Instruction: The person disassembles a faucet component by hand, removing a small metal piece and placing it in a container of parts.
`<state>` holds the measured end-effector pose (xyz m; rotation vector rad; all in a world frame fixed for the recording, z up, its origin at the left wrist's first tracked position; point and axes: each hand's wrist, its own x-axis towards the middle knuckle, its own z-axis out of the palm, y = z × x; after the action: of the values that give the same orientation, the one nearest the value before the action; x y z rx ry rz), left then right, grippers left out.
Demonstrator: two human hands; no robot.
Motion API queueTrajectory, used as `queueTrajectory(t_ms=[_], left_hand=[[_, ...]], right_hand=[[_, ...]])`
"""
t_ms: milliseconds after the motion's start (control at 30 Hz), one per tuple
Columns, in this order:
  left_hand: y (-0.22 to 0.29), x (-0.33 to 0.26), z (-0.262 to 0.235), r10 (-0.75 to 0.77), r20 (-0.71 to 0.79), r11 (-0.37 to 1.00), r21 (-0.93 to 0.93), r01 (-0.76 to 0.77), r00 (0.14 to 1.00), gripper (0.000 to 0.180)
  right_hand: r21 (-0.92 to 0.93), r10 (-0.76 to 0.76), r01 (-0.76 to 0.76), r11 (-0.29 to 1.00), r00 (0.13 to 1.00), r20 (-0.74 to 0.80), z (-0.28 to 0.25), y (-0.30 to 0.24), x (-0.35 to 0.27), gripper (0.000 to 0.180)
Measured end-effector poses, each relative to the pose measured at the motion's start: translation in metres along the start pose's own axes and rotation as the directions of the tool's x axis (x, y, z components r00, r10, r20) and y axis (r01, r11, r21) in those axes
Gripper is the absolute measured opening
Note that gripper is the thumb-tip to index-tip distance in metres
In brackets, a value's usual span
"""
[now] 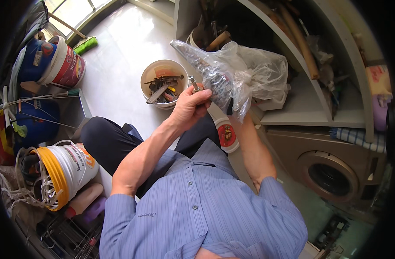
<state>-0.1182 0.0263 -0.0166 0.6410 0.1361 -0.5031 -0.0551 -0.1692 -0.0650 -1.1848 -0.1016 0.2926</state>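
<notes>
In the head view, the only one I had, I saw the left hand [191, 102] pinching a shiny bolt [195, 84] between thumb and fingers, upright or nearly so, just left of a clear plastic bag [218, 83]. The right hand [241, 119] was mostly hidden at the bag's lower edge; it seemed to support the plastic, but I could not tell how firmly its fingers were closed. The hands were near each other, with the bag's filled part between them.

I judged the step in hand to be handling this one bolt beside the bag. The next move, I thought, called for a secure pinch on the left and a steady bag on the right, since thin film can sag and spill.

The bolt looked hard, slim and polished, with a wider head. The bag was crinkled and glossy, and the many small grey metal pieces [211, 77] showed through it. Beyond the left hand, a round white bucket [149, 74] of smooth plastic stood on the pale, glossy floor [115, 45], holding dull metal tools [160, 92], one long and flat, leaning toward the rim.
</notes>
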Motion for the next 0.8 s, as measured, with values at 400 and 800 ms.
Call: queueTrajectory(t_ms=[400, 800], left_hand=[[0.002, 0.001, 0.001, 0.032, -0.013, 0.998, 0.048, -0.031, 0.999, 0.019], [-0.002, 0.002, -0.003, 0.023, -0.016, 0.998, 0.065, -0.022, 1.000, 0.027]], right_hand=[[-0.143, -0.214, 0.224, 0.964, 0.974, 0.081, 0.008, 0.007, -0.003, 0.046], [-0.870, -0.438, 0.342, 0.355, 0.883, 0.168, 0.003, -0.017, -0.009, 0.047]])
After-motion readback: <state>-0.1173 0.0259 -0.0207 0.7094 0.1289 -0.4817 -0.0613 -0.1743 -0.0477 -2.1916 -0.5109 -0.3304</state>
